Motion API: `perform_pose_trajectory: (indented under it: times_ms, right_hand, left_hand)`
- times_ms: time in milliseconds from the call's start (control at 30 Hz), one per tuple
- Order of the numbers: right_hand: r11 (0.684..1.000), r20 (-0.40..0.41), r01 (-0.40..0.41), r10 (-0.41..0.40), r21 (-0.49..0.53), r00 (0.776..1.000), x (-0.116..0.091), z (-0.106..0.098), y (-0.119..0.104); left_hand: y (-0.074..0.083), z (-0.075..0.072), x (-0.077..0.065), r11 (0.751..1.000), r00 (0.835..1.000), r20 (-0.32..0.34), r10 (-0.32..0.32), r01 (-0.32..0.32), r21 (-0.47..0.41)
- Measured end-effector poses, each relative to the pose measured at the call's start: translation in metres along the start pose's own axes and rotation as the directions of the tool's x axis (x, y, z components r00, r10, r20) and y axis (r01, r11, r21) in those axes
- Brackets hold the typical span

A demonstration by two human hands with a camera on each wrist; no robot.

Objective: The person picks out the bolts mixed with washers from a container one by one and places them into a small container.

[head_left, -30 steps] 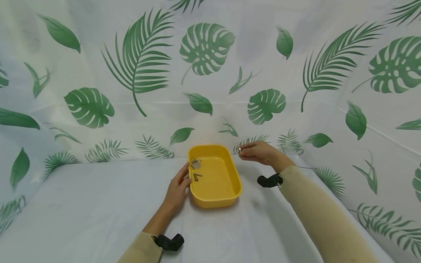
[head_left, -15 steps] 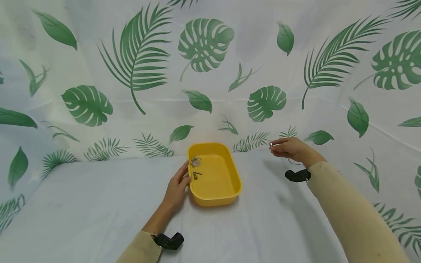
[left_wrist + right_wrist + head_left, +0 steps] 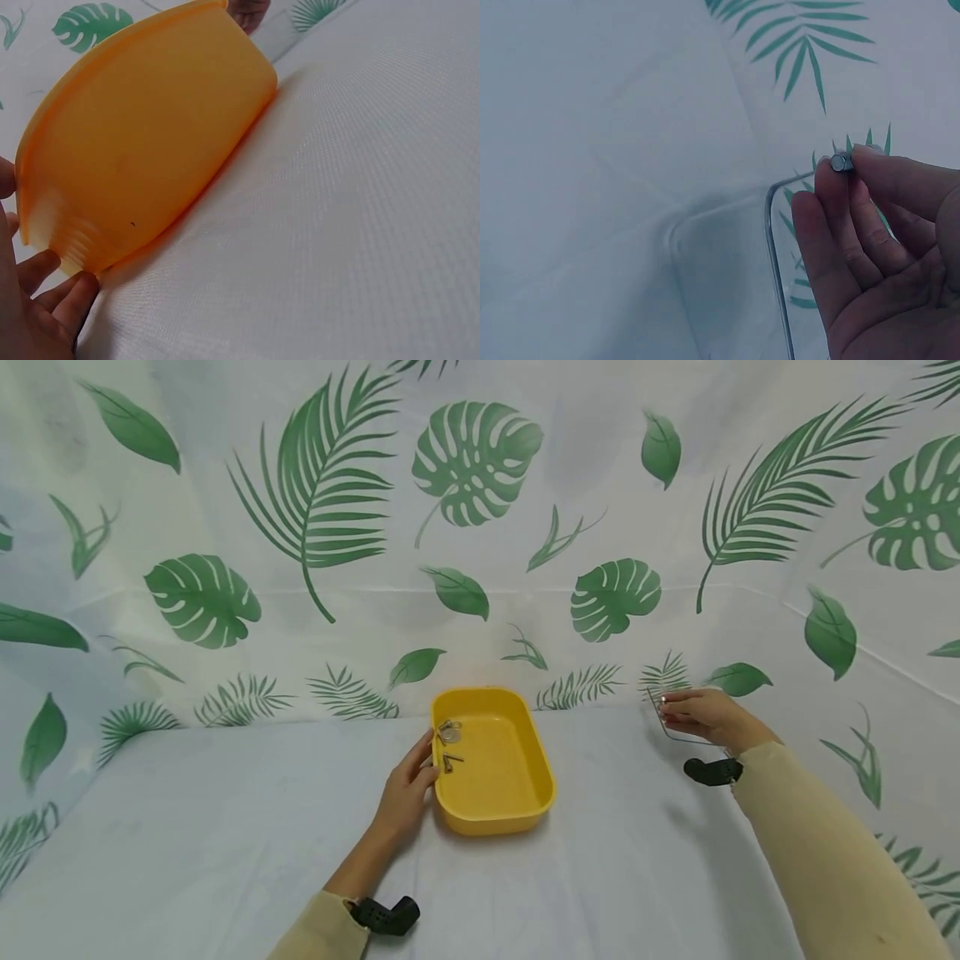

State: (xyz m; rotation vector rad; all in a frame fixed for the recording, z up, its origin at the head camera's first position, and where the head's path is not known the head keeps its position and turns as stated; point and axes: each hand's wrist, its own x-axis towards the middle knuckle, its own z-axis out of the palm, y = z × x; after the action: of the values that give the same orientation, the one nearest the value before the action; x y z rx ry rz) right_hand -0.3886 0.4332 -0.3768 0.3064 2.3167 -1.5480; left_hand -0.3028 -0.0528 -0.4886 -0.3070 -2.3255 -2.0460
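Note:
A yellow tray (image 3: 495, 768) stands on the white-covered table. My left hand (image 3: 401, 793) holds it at its left side, thumb at the rim; in the left wrist view, fingertips (image 3: 75, 300) lie against the lower outer wall. Inside, along the left wall, are small metal screws (image 3: 448, 764) and a round silvery disc (image 3: 451, 735). Well to the right, my right hand (image 3: 708, 717) pinches a small metal cylinder (image 3: 841, 162) between thumb and fingertip; its far end is hidden by the fingers. Beside that hand runs a thin rim with a rounded corner (image 3: 770, 201).
A white cloth (image 3: 225, 827) covers the table. Behind it hangs a white sheet with green leaves (image 3: 465, 460), which continues down the right side. The thin rim (image 3: 663, 727) stands near the table's back right, with a fainter rounded outline beside it.
My right hand has moved right, from beside the tray to the thin rim, still pinching the small metal cylinder. The left hand and the tray have stayed put.

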Motion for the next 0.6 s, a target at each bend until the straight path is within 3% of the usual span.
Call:
perform_pose_trajectory:
  times_ms: [333,600]
  right_hand:
    - [0.997,-0.005,-0.047,0.047,0.055,0.999,0.006,-0.007,0.008]
    - [0.988,-0.041,-0.137,0.141,0.074,0.989,0.016,-0.007,0.011]
  left_hand:
    - [0.000,-0.002,0.000,1.000,1.000,-0.001,0.002,-0.002,0.012]
    - [-0.001,-0.002,-0.001,1.000,1.000,-0.001,0.005,-0.005,0.004]
